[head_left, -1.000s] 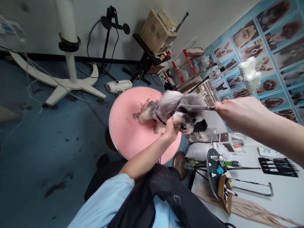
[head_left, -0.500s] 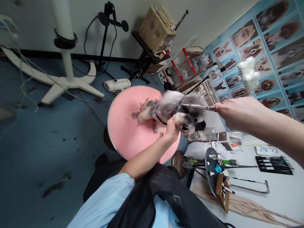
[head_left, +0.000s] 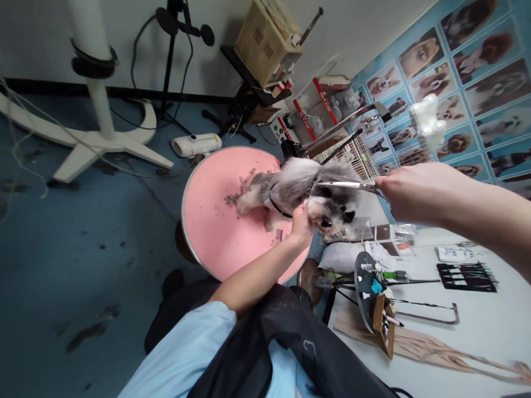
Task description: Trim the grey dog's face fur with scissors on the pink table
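Observation:
A grey and white dog (head_left: pixel 295 175) with a thin dark strap around its body stands on a round pink grooming table (head_left: pixel 208 220). My left hand (head_left: pixel 302 223) is closed on the side of the dog's head, its fingers partly hidden in the fur. In my right hand (head_left: pixel 403 189) is a pair of long scissors (head_left: pixel 342 185), the fingers wrapped round the handles. The blades lie across the fur at the back of the dog's head and point left. Clipped hair (head_left: pixel 236 199) is scattered on the tabletop behind the dog.
A metal grooming arm (head_left: pixel 337 129) with a dark strap rises beyond the dog. A white dryer (head_left: pixel 196 145) lies on the floor. At right are a round tool tray (head_left: pixel 363 289), a wooden box (head_left: pixel 382 328) and a black tool case (head_left: pixel 465 277). A white stand (head_left: pixel 108 141) is at left.
The view has shifted slightly, so the surroundings sit further left. The dog's head has turned a little. Both hands keep their holds, and the scissors stay at the head fur.

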Available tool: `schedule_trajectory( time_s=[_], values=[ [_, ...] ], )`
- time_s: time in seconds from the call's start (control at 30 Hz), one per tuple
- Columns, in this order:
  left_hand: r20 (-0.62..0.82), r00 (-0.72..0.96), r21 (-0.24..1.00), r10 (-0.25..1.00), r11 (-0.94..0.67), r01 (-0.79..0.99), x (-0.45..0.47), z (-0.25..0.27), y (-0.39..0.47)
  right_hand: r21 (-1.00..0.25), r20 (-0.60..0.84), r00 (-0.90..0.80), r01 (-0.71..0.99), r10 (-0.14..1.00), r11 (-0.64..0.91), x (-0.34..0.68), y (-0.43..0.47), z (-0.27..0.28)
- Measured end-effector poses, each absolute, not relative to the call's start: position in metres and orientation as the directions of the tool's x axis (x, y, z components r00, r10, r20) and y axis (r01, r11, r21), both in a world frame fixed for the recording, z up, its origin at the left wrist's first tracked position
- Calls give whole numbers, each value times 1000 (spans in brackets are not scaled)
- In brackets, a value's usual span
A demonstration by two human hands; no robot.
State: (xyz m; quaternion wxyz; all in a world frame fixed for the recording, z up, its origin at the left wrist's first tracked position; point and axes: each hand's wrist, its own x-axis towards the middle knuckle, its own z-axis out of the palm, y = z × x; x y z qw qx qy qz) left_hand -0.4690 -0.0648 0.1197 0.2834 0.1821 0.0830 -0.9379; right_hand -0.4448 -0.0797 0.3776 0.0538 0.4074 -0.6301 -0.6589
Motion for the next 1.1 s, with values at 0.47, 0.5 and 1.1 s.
schedule_trajectory(
  time_s=[0.47, 0.5, 1.1],
  values=[
    [-401, -776, -68, -486, -830, 554, -476, 122, -61, 889, -431, -653, -426, -623, -169, -430, -73, 369],
    [-405, -771, -66, -491, -825, 561, -477, 122, -60, 886, -434, -647, -432, -626, -168, -430, -72, 368],
    [-208, -851, 104, -481, -877, 470, -481, 77, -75, 844, -350, -557, -537, -753, 5, -482, -78, 360]
  ],
)
